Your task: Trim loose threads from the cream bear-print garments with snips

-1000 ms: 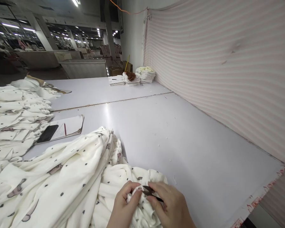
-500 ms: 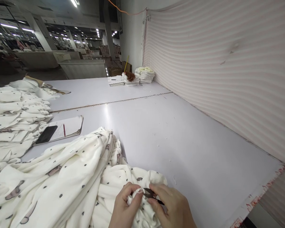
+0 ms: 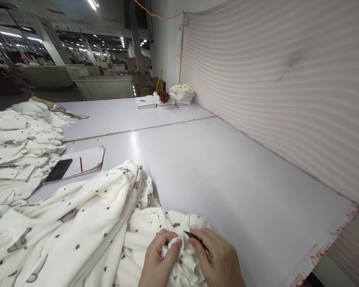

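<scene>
my left hand (image 3: 160,255) is pinched closed, thumb against forefinger, on a gathered edge of the white cloth (image 3: 186,263), which bunches to the right of the notebook (image 3: 91,156) and nearer me. my right hand (image 3: 218,255) is curled around a dark pointed tool (image 3: 194,236), its tip just beside that edge. i'd judge it best to keep the pinch firm, the edge taut, and the point angled clear of my skin and the folds beneath. marks on the notebook are too faint to read; red print along the table (image 3: 242,175), far right of the notebook, is illegible too.
</scene>
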Motion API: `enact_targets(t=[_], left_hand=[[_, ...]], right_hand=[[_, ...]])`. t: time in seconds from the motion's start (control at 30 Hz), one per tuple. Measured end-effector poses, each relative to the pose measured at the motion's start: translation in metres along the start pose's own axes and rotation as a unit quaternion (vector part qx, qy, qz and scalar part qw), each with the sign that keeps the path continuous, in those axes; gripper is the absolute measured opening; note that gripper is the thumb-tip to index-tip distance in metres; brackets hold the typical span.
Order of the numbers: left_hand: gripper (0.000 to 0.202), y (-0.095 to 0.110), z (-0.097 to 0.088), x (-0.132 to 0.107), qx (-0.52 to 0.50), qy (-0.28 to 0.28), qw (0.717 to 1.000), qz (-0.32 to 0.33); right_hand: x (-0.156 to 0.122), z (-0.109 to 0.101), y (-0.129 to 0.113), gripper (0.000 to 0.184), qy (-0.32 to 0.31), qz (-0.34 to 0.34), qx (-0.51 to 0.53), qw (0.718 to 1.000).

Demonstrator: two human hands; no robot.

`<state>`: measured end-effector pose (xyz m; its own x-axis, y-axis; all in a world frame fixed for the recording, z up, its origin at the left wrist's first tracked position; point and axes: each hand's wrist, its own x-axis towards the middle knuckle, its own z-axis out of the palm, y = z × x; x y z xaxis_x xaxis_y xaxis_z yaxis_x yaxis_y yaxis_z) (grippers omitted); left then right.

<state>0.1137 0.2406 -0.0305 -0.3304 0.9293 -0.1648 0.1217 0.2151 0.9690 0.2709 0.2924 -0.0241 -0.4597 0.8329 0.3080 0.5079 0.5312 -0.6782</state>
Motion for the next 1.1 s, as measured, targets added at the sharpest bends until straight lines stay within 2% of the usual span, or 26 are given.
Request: enact_targets(t=[0.07, 0.17, 0.27, 0.37, 0.5, 0.6, 0.7, 0.9, 1.03, 1.1], left_hand=[[0.027, -0.001, 0.001, 0.000, 0.003, -0.005, 1.000, 0.013], [0.025, -0.002, 0.001, -0.002, 0.010, -0.012, 0.999, 0.046], [0.025, -0.003, 0.001, -0.006, 0.030, -0.024, 0.997, 0.062], [0.020, -0.003, 0.000, -0.010, 0.051, -0.020, 0.995, 0.081], [0.020, -0.002, -0.001, -0.012, 0.034, -0.018, 0.995, 0.093], [0.021, -0.003, -0.002, -0.011, 0.032, 0.006, 0.997, 0.076], [0.018, -0.006, -0.002, -0.010, 0.025, 0.012, 0.996, 0.085], [0.011, -0.016, 0.003, -0.014, 0.041, 0.021, 0.986, 0.161], [0.022, -0.023, 0.007, -0.020, 0.091, 0.047, 0.966, 0.237], [0.025, -0.026, 0.009, -0.022, 0.109, 0.052, 0.956, 0.265]], right_hand=[[0.003, 0.004, -0.001, 0.019, 0.004, 0.028, 0.064, 0.998], [0.005, 0.013, -0.002, 0.009, -0.015, 0.026, 0.100, 0.995], [0.003, 0.022, -0.004, 0.013, -0.007, 0.046, 0.102, 0.994], [0.000, 0.026, -0.006, 0.019, 0.005, 0.096, 0.136, 0.986], [-0.001, 0.016, -0.005, 0.029, -0.052, 0.165, 0.216, 0.961], [-0.003, 0.004, -0.002, 0.018, -0.076, 0.133, 0.218, 0.964], [-0.008, 0.000, 0.001, 0.022, -0.073, 0.096, 0.192, 0.974], [-0.008, 0.004, 0.000, 0.019, -0.084, 0.128, 0.204, 0.967], [-0.005, -0.008, 0.001, 0.018, -0.083, 0.159, 0.207, 0.962], [-0.004, -0.017, 0.000, 0.017, -0.110, 0.159, 0.192, 0.962]])
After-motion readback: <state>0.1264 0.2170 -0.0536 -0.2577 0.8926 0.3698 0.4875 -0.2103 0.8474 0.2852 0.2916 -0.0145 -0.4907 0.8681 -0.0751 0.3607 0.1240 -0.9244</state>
